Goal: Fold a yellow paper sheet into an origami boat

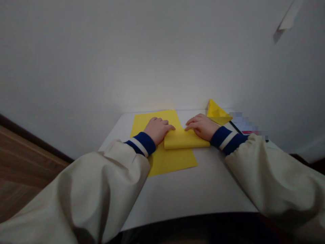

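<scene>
A yellow paper sheet (175,159) lies on a white table (203,189) against the wall. On top of it sits a folded yellow sheet (184,139). My left hand (157,129) presses flat on the folded sheet's left end, fingers stretched out and together. My right hand (201,126) presses flat on its right end, fingers extended toward the left hand. Neither hand grips anything; both lie palm down. Cream sleeves with blue and white cuffs cover both arms.
A folded yellow paper shape (217,112) stands at the table's back right corner by the wall. A blurred flat item with a red strip (245,127) lies beside it. Wooden floor (22,162) shows to the left.
</scene>
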`<state>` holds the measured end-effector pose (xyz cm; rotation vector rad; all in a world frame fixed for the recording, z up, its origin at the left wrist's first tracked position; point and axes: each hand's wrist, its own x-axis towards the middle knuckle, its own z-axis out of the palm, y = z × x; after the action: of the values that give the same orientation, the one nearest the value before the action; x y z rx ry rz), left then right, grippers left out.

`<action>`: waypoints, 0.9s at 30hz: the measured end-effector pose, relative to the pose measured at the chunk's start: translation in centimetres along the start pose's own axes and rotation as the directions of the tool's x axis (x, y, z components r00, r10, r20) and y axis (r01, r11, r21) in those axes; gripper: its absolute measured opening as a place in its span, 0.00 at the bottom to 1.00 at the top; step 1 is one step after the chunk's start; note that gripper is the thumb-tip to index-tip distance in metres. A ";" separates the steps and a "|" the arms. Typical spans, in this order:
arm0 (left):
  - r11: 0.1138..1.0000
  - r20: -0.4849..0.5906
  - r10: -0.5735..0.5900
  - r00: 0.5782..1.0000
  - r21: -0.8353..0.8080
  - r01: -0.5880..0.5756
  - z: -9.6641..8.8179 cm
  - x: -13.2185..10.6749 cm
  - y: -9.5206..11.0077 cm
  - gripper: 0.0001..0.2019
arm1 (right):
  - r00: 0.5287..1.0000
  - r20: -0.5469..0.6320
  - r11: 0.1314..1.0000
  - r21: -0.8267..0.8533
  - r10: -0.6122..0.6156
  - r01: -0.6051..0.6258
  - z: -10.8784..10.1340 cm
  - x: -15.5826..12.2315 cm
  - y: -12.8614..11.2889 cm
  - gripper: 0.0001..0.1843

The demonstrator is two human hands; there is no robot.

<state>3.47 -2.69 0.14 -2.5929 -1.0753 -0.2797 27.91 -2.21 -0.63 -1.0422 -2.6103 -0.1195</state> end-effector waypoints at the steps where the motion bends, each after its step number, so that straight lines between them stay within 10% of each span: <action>1: 1.000 -0.002 0.002 1.000 0.001 -0.002 0.0 0.0 0.0 0.12 | 0.999 0.027 0.999 0.014 -0.038 0.038 0.1 0.1 0.0 0.23; 27: 0.998 0.055 -0.061 0.997 0.002 0.061 -0.9 0.3 0.6 0.14 | 0.977 0.172 0.985 -0.134 0.127 -0.104 -1.7 0.3 -3.8 0.28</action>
<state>4.03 -3.22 0.99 -2.5851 -1.1747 -0.2239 25.55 -5.06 1.25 -1.3018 -2.7233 -0.1697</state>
